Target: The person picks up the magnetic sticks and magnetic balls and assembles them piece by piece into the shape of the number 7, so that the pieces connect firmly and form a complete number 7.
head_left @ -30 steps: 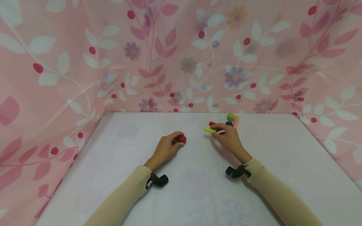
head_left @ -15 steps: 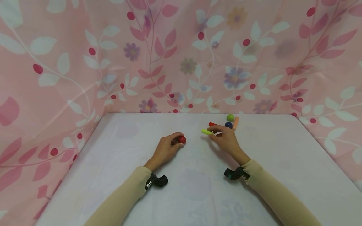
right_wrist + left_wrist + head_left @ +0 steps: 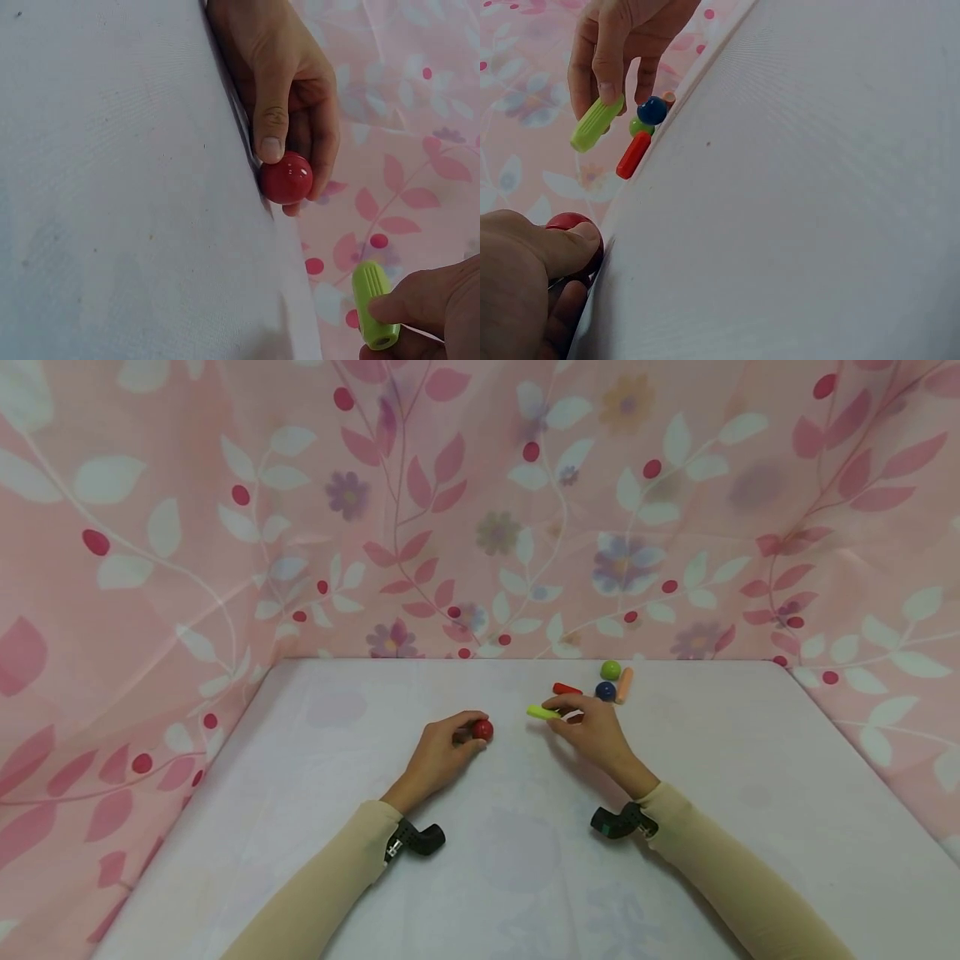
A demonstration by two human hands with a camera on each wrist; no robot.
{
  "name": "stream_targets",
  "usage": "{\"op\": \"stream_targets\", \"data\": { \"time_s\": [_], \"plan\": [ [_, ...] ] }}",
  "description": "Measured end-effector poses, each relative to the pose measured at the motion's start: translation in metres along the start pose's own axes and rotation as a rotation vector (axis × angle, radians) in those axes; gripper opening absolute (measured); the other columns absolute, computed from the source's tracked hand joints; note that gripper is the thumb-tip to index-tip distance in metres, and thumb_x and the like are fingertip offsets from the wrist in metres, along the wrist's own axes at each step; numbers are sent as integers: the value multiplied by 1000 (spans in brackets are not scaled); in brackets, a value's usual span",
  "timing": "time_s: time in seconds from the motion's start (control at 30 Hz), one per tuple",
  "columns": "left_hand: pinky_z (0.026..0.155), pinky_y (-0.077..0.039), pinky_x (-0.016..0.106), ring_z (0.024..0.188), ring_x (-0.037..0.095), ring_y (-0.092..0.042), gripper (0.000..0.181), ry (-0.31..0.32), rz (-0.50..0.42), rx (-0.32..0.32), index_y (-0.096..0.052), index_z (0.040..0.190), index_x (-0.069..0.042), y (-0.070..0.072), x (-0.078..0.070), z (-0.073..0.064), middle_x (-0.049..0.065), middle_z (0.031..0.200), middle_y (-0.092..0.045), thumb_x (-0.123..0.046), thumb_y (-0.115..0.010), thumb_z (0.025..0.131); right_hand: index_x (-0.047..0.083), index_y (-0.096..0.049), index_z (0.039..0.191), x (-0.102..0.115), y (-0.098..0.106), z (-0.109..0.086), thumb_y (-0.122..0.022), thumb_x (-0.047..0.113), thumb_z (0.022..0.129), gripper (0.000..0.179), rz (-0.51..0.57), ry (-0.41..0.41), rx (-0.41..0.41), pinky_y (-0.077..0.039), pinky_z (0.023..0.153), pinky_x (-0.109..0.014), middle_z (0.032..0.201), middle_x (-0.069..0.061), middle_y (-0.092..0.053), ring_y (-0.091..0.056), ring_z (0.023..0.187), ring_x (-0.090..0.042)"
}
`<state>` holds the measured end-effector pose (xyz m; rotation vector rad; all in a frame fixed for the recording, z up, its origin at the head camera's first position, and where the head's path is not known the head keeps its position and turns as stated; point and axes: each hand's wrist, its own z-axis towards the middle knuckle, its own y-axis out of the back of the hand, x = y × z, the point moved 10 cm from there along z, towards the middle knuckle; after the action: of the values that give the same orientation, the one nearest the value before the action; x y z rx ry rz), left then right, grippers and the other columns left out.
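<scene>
the left hand (image 3: 441,750) has its fingers round the red ball (image 3: 483,730), which sits on the bench (image 3: 517,860) a little nearer the left edge than the right and some way in from the far edge. to the right, the right hand (image 3: 596,735) pinches the lime stick (image 3: 542,712) between thumb and fingers, above the bench. toward the far edge lie the red stick (image 3: 567,689), blue ball (image 3: 605,692), peach stick (image 3: 625,685) and green ball (image 3: 611,670).
</scene>
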<state>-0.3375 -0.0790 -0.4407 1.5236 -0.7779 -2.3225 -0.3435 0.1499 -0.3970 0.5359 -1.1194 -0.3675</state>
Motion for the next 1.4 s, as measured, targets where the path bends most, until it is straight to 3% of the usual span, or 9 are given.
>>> {"op": "stream_targets", "data": {
  "time_s": [0.53,0.87,1.4],
  "plan": [
    [96,-55,36,105,17,-71,43,27,-45,-7,-72,131,-12,0,4,-1,4,122,-72,-6,-83,90,3,-78,114,8,-11,-1,-77,-1,90,24,5,36,39,-59,83,-45,113,-10,-75,-68,100,-27],
    [95,-55,36,104,20,-71,41,10,-57,-12,-71,132,-9,2,0,-2,6,121,-72,-10,-81,92,2,-78,113,11,-15,0,-78,-2,90,23,11,78,36,-59,81,-44,112,-10,-75,-69,97,-26],
    [95,-55,36,105,20,-71,42,-5,-49,-5,-69,134,-8,1,-1,0,6,124,-71,-10,-80,93,4,-79,110,11,-30,0,-79,0,89,21,-9,39,74,-60,82,-39,107,-5,-76,-70,94,-23]
  ]
}}
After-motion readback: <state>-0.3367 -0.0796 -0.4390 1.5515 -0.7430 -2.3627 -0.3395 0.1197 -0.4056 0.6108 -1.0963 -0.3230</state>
